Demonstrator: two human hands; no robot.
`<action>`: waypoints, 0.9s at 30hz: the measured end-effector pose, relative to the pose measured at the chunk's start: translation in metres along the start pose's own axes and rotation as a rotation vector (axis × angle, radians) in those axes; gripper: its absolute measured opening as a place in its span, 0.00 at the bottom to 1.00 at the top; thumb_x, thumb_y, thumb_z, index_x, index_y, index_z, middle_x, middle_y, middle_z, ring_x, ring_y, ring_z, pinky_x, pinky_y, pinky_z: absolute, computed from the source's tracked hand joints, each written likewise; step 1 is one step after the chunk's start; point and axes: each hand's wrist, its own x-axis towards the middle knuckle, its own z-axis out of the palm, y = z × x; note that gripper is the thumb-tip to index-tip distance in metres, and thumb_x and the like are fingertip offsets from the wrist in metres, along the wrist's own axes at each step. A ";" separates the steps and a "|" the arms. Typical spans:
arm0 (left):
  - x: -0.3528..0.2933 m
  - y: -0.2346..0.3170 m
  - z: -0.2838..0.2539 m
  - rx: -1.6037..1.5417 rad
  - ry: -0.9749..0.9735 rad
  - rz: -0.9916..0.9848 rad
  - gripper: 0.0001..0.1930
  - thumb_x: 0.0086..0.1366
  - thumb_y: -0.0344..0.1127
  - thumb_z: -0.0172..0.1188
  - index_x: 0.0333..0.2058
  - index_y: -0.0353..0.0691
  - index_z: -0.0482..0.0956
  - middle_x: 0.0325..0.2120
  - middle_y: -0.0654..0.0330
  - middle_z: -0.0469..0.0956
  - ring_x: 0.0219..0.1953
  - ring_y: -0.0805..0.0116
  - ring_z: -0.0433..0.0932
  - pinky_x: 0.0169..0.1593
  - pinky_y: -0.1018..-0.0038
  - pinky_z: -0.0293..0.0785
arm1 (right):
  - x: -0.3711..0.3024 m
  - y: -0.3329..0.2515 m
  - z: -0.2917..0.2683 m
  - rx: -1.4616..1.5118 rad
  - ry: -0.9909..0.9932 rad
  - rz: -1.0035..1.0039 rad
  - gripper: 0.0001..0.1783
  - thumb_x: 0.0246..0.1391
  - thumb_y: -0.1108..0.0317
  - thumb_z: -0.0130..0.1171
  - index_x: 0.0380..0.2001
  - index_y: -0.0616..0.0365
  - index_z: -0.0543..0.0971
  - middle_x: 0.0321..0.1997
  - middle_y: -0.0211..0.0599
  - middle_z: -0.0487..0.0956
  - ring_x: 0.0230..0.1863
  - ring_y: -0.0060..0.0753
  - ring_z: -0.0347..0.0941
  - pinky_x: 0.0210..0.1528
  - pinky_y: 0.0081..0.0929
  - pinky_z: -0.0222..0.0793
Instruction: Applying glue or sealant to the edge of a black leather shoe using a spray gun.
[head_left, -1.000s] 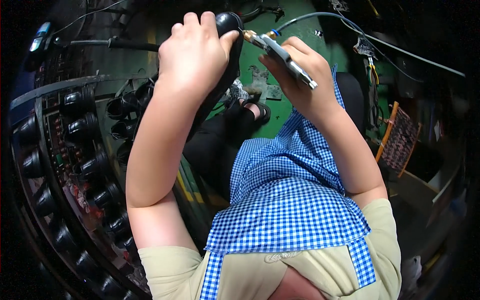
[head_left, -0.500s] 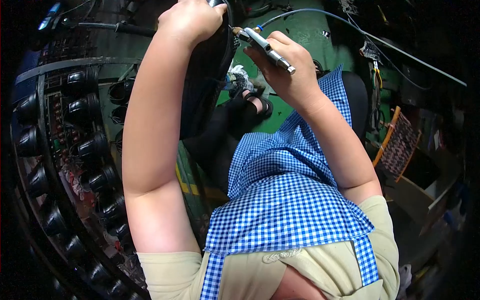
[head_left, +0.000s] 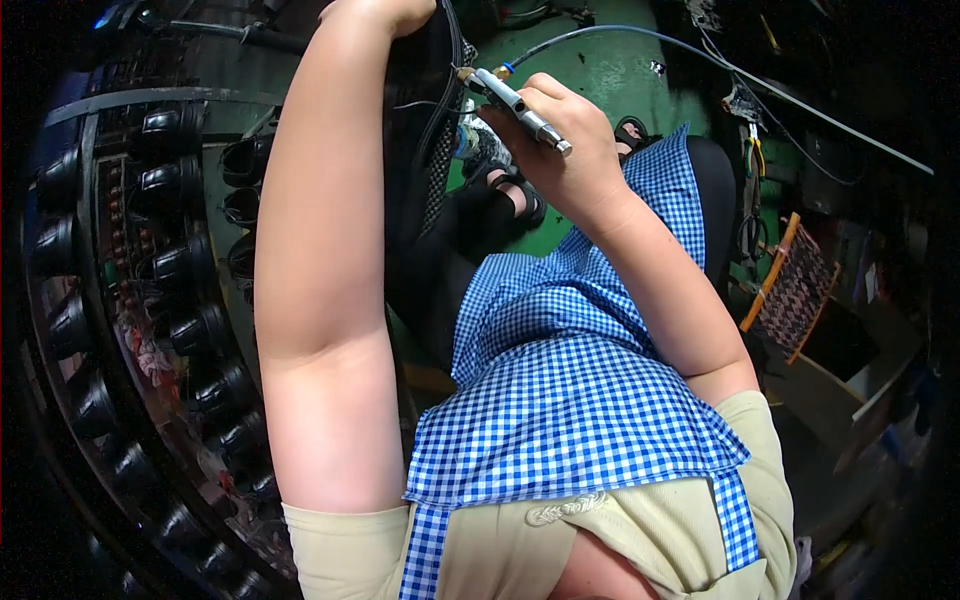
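Right hand (head_left: 570, 140) grips a spray gun (head_left: 515, 103) beside a black item (head_left: 436, 135). I cannot tell what the left hand (head_left: 405, 12) grips. Shoes (head_left: 166, 188) sit near a rack (head_left: 165, 95)'s far edge.

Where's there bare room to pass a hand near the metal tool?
Mostly bare green floor shows between the hose and the right hand; a smaller patch lies between the sandalled foot and checked apron. It's crowded left, with racked black shoes, and right, around the yellow-handled pliers and woven panel.
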 end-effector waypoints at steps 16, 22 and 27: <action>0.007 -0.011 0.004 0.021 -0.049 -0.024 0.39 0.73 0.64 0.47 0.65 0.32 0.71 0.63 0.41 0.75 0.65 0.44 0.75 0.67 0.56 0.71 | -0.023 -0.021 -0.001 0.024 -0.116 0.000 0.13 0.58 0.60 0.70 0.28 0.57 0.83 0.31 0.40 0.79 0.32 0.44 0.81 0.32 0.38 0.78; 0.008 -0.013 0.002 0.030 -0.060 -0.028 0.40 0.72 0.65 0.47 0.65 0.32 0.71 0.63 0.41 0.74 0.65 0.44 0.75 0.67 0.56 0.71 | -0.030 -0.029 -0.004 0.067 -0.112 -0.046 0.11 0.57 0.62 0.70 0.29 0.58 0.83 0.32 0.39 0.79 0.32 0.43 0.81 0.34 0.38 0.79; 0.009 -0.011 0.000 0.045 -0.069 -0.031 0.40 0.72 0.65 0.47 0.65 0.32 0.71 0.63 0.41 0.74 0.65 0.44 0.75 0.67 0.56 0.70 | -0.035 -0.033 -0.005 0.073 -0.168 -0.033 0.10 0.57 0.63 0.70 0.32 0.57 0.83 0.34 0.39 0.80 0.34 0.44 0.80 0.35 0.38 0.80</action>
